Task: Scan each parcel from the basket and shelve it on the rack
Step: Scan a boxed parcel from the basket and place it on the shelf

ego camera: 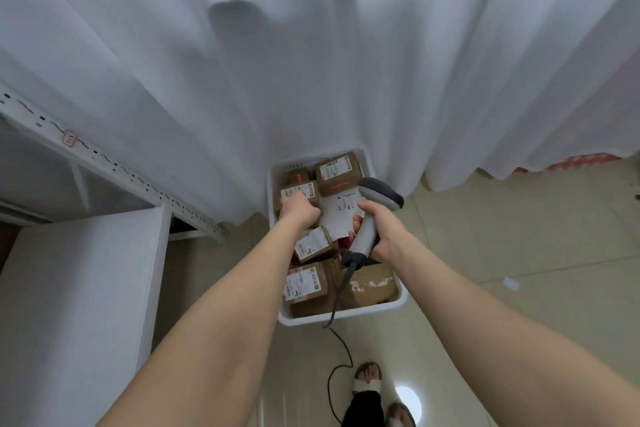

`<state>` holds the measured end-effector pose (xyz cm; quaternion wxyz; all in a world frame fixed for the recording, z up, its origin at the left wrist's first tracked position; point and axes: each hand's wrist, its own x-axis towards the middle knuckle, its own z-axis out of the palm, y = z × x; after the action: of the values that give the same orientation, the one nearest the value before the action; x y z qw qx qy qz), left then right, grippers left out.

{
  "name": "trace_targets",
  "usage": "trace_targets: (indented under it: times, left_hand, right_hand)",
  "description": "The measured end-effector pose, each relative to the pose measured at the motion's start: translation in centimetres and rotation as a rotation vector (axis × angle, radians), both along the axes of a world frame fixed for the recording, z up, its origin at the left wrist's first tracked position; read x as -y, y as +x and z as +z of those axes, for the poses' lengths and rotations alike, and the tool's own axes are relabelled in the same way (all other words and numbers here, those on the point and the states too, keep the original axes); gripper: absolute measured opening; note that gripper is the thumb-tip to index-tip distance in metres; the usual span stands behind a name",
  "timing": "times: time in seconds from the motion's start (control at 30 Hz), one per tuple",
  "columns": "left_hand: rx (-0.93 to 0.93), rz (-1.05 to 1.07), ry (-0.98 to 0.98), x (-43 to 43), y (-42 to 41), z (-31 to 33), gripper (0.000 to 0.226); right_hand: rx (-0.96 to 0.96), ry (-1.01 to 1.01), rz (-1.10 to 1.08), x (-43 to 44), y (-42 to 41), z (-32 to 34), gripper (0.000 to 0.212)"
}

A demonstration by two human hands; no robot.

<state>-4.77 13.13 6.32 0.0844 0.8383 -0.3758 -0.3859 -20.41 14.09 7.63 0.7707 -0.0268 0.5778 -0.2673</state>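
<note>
A white basket (398,302) on the floor holds several brown cardboard parcels with white labels. My left hand (299,210) reaches into it and grips a small labelled parcel (298,191) near the far left. My right hand (379,230) holds the grip of a grey barcode scanner (372,215), its head over the basket's right side. A white soft parcel (341,215) lies between my hands. More parcels lie at the far end (337,172) and at the near end (304,282).
A white metal rack (114,170) stands at the left with a white shelf board (79,274) below it. White curtains (311,62) hang behind the basket. The scanner's black cable (341,350) trails over the tiled floor to my feet (369,378).
</note>
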Motion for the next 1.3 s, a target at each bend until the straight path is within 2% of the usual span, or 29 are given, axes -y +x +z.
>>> trace_targets:
  times: [0.1, 0.23, 0.37, 0.63, 0.87, 1.17, 1.3]
  left_hand:
    - [0.009, -0.001, 0.018, 2.2, 1.2, -2.2, 0.064]
    - [0.019, 0.002, 0.044, 4.8, 2.4, -5.0, 0.062]
    - [0.012, 0.045, 0.059, 7.1, 3.5, -8.0, 0.057]
    - [-0.028, 0.099, 0.136, 9.5, 5.5, -13.8, 0.063]
    - [0.024, 0.108, 0.097, 12.9, 9.6, -21.8, 0.050]
    - [0.096, 0.084, 0.041, 18.3, 14.6, -35.4, 0.049]
    - [0.207, 0.136, 0.119, 19.9, 16.9, -38.8, 0.057]
  right_hand:
    - [-0.018, 0.030, 0.016, 2.2, 1.2, -2.0, 0.026]
    - [-0.041, 0.063, 0.036, 5.2, 2.5, -4.8, 0.015]
    - [-0.050, 0.100, 0.091, 8.2, 3.6, -8.0, 0.017]
    - [-0.100, 0.120, 0.152, 13.1, 5.6, -13.2, 0.016]
    - [-0.077, 0.072, 0.179, 16.7, 9.6, -21.0, 0.014]
    - [-0.045, 0.076, 0.269, 20.2, 13.4, -35.6, 0.030]
    - [-0.042, 0.050, 0.320, 21.0, 14.5, -39.9, 0.042]
